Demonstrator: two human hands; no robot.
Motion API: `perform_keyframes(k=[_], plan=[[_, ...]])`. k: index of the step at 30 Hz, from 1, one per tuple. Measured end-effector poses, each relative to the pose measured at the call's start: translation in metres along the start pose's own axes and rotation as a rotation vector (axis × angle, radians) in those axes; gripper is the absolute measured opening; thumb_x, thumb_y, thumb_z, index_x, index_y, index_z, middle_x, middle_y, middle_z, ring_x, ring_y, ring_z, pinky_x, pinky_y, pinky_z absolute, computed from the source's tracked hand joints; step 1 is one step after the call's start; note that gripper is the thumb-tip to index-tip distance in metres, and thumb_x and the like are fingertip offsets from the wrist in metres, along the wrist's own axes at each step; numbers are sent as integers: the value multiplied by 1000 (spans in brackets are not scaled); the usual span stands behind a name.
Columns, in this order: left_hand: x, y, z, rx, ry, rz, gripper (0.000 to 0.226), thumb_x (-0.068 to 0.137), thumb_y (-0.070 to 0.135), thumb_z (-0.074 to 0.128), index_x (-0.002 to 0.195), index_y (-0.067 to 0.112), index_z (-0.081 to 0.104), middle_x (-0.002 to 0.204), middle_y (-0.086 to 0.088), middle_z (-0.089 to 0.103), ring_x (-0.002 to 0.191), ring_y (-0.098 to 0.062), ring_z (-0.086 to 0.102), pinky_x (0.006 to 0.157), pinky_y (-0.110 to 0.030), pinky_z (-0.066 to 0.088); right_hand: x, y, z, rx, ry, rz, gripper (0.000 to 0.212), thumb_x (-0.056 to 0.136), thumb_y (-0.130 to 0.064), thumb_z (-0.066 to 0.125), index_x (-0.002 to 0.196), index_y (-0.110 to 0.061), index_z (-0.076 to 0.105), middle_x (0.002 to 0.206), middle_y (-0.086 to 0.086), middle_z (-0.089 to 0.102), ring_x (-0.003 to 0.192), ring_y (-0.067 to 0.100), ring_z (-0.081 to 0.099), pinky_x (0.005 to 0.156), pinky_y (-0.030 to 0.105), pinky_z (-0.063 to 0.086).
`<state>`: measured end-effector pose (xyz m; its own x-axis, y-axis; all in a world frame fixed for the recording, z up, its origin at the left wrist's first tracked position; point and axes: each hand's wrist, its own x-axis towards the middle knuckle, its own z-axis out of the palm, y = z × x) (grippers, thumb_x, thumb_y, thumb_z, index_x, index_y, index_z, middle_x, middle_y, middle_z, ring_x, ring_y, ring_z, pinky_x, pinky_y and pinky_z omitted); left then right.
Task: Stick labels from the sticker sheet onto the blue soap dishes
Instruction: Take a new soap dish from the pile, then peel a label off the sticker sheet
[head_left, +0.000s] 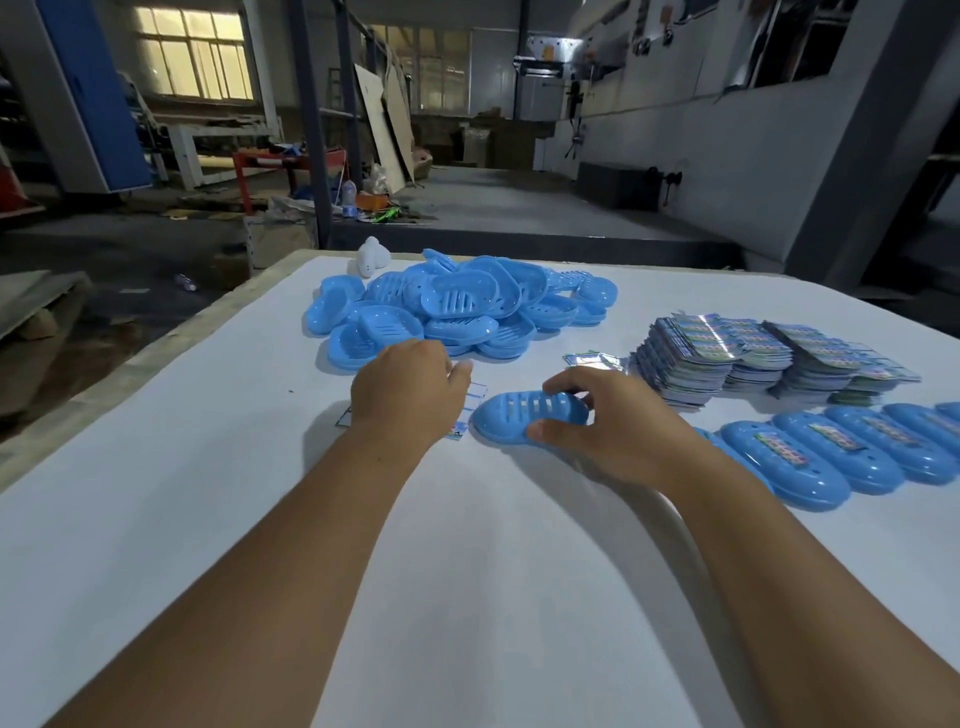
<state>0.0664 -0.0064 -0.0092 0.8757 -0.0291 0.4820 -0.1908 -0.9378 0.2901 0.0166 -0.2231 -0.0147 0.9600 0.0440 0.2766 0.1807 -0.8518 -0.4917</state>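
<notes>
Blue soap dish, slotted base up, is lying on the white table, the right hand gripping it; left hand is resting, fingers hidden, on the sticker sheet.

**A factory workshop floor, seen from your packing table**

You are standing in a dim industrial hall. Before you lies a wide white work table bearing goods in bulk: a heap of blue soap dishes, tall stacks of sticker sheets, and a row of labelled dishes at your right. Beyond the table the floor is bare concrete, littered with scraps. Steel columns rise nearby. Large board sheets lean upright in the middle distance, cardboard boxes sit stacked behind them, and a big grey machine stands against the far wall. Grid-paned factory windows glow at upper left.
</notes>
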Motion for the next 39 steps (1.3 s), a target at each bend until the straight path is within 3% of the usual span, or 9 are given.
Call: perform_keyframes(k=[5,10,16,24,28,31,33,36,39], plan=[[-2,-3,1,-51,-202,-44,50,82,49,74,121,19,63,121,-4,63,109,-24,59,89,-36,49,-1,1,1,-59,-37,24,55,80,-60,74,126,-32,62,115,-13,64,101,9,58,80,26,43],[-5,-2,-2,-310,-205,-151,59,74,31,86,125,17,59,123,-6,59,109,-22,58,94,-35,49,-1,0,1,-69,-49,31,57,81,-61,71,129,-33,61,121,-12,64,105,10,59,86,29,48],[-5,-1,0,-343,-257,-207,60,75,37,86,125,18,58,120,-5,64,108,-23,62,97,-41,51,-2,-3,0,-80,-49,31,56,83,-59,71,131,-32,60,122,-12,64,107,10,57,83,26,43],[1,-2,10,-537,-233,-261,56,69,13,86,116,26,58,98,5,58,96,-24,65,86,-45,57,-4,-8,0,-79,-54,39,55,83,-59,70,130,-33,60,123,-12,63,107,10,57,82,26,41],[7,-1,10,-714,-174,-289,56,71,0,79,115,28,58,101,6,51,99,-25,63,75,-47,61,-5,-9,-1,-61,-51,36,56,83,-58,70,131,-33,60,128,-10,62,114,11,55,85,27,40],[14,0,3,-815,-74,-320,43,77,6,78,103,33,57,91,13,59,74,-6,67,57,-26,58,-4,-13,-1,17,45,22,48,86,-53,71,127,-29,64,130,-10,61,119,11,53,94,28,42],[15,5,-4,-925,-36,-367,29,79,9,73,89,32,59,83,14,66,58,-1,67,45,-16,50,-3,-17,-1,110,140,22,36,88,-47,71,119,-29,67,120,-14,65,109,5,57,90,24,44],[16,13,-8,-1207,-115,-483,15,80,8,72,81,22,66,83,1,76,75,-14,74,62,-29,61,-3,-24,0,320,169,37,29,89,-41,74,115,-32,66,100,-18,71,85,0,66,73,17,49],[11,19,-6,-1361,-260,-444,10,83,3,72,88,12,69,86,-6,78,83,-24,76,68,-34,62,-3,-28,1,521,100,57,36,89,-35,76,122,-30,62,90,-14,76,81,4,71,71,22,57]])
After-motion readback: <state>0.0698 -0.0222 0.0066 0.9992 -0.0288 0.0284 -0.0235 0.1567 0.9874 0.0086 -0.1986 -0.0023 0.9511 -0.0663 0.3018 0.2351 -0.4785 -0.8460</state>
